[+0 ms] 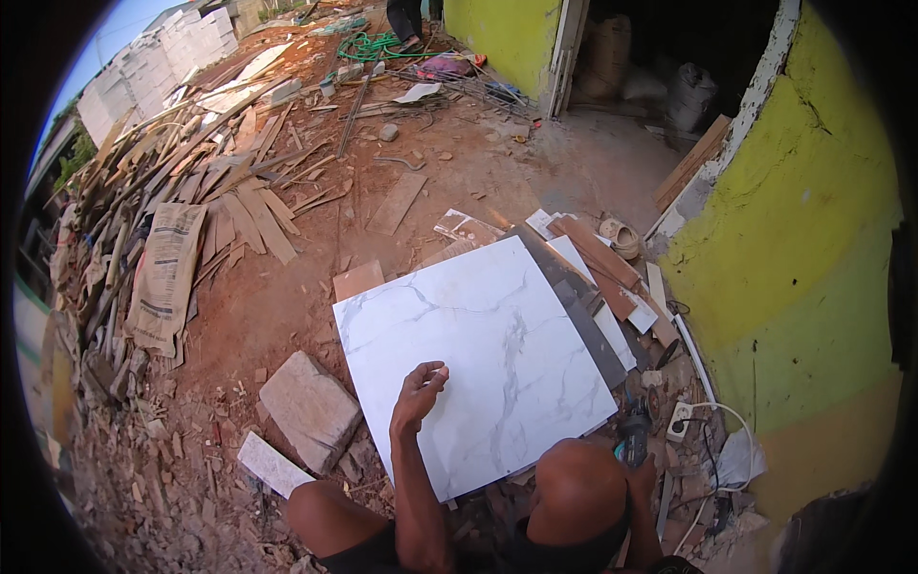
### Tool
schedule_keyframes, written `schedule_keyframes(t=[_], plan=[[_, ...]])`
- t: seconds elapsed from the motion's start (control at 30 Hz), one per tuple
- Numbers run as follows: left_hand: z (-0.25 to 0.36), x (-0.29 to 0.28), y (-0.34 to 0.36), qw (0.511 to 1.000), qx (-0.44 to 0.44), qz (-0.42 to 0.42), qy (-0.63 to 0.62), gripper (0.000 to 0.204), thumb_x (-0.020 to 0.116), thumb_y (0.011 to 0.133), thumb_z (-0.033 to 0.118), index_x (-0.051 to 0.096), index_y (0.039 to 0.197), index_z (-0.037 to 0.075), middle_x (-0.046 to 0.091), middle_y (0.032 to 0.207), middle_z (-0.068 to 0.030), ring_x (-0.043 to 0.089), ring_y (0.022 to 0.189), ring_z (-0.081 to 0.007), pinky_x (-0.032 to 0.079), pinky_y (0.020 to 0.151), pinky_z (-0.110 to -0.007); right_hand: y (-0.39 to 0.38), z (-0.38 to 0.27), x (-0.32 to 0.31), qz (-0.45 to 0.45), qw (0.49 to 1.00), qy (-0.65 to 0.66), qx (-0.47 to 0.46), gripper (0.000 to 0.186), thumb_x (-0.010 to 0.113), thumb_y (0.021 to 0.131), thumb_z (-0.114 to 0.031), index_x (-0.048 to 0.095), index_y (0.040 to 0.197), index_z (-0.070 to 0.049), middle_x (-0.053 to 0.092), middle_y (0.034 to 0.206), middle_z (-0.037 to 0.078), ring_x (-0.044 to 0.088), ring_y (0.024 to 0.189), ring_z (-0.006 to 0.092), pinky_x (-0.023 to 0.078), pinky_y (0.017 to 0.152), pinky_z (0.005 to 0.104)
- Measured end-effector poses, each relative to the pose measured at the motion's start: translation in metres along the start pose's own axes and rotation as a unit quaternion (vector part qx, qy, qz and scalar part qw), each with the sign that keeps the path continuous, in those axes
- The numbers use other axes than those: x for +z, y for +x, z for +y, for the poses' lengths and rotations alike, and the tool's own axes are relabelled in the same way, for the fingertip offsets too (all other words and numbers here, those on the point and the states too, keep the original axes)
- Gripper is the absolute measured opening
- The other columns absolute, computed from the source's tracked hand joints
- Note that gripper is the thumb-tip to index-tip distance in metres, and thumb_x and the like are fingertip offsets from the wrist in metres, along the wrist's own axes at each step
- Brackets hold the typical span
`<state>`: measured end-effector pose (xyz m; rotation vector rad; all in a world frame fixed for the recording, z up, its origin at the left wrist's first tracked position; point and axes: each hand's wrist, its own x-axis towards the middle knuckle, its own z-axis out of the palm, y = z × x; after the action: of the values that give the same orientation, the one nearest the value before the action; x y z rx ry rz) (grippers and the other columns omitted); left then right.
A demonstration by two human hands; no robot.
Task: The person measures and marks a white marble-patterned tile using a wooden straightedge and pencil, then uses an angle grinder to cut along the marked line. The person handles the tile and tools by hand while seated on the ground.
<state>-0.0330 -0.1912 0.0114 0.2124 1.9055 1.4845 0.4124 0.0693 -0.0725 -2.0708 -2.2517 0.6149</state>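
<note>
A large white marble-patterned tile (478,335) with grey veins lies in front of my knees. Over its left half is my left hand (421,394), the fingers curled and pressed together at the tips; whatever they pinch, if anything, is too small to name. Beside the tile's near right corner, my right hand (641,471) grips an angle grinder (632,435), a dark tool with a teal body. My right knee partly hides that hand and wrist.
A stone block (311,407) and a white tile offcut (273,464) lie left of the tile. Cut tile strips (598,263) are stacked at its right. A power strip (679,421) with cables sits near the yellow-green wall (775,249). Scrap wood (239,210) is heaped left; a person (406,21) stands far off.
</note>
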Motion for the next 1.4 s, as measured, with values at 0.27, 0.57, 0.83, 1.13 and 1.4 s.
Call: schedule_keyframes(t=[0.27,0.57,0.83,1.13,1.4], plan=[[-0.011,-0.008,0.003,1.0,0.0,0.011,-0.014,0.053,0.069,0.097,0.041,0.061,0.133,0.003,0.069,0.112,-0.0112,0.062,0.099,-0.0203,0.049,0.087,-0.038,0.004,-0.003,0.006,0.051,0.999,-0.008,-0.009,0.092,0.084,0.061,-0.035,0.049,0.135,0.009,0.066,0.115,0.034,0.065,0.108,0.0488,0.052,0.093,0.0515],[0.008,0.001,0.006,0.998,0.003,0.04,0.042,0.049,0.069,0.098,0.037,0.065,0.13,0.001,0.071,0.112,-0.0122,0.063,0.108,-0.0229,0.049,0.094,-0.039,0.003,-0.098,-0.11,-0.097,0.906,0.401,-0.095,0.04,0.08,0.074,-0.01,0.06,0.107,0.001,0.068,0.09,0.012,0.068,0.073,0.0224,0.055,0.067,0.0362],[-0.022,0.065,0.005,0.943,0.074,0.244,0.216,0.061,0.071,0.094,0.043,0.054,0.139,0.005,0.049,0.137,-0.0204,0.05,0.125,-0.0327,0.049,0.096,-0.048,0.051,-0.221,-0.119,-0.255,0.751,0.566,-0.224,0.04,0.077,0.074,-0.007,0.057,0.107,0.002,0.065,0.085,0.014,0.068,0.069,0.0239,0.057,0.066,0.0386],[-0.107,-0.079,0.006,0.916,-0.108,0.365,0.127,0.078,0.066,0.093,0.059,0.06,0.116,-0.016,0.066,0.101,-0.0203,0.064,0.087,-0.0309,0.054,0.078,-0.041,0.083,-0.229,-0.067,-0.237,0.841,0.455,-0.172,0.029,0.077,0.073,-0.01,0.065,0.098,-0.002,0.065,0.086,0.006,0.064,0.074,0.0159,0.052,0.07,0.033],[-0.092,-0.057,0.014,0.916,-0.032,0.398,-0.049,0.065,0.074,0.092,0.047,0.066,0.106,-0.016,0.07,0.097,-0.0194,0.064,0.08,-0.0234,0.053,0.075,-0.037,0.079,-0.229,-0.017,-0.252,0.867,0.417,-0.102,0.025,0.079,0.071,-0.009,0.064,0.09,-0.004,0.062,0.08,0.001,0.059,0.069,0.0135,0.05,0.065,0.0323]])
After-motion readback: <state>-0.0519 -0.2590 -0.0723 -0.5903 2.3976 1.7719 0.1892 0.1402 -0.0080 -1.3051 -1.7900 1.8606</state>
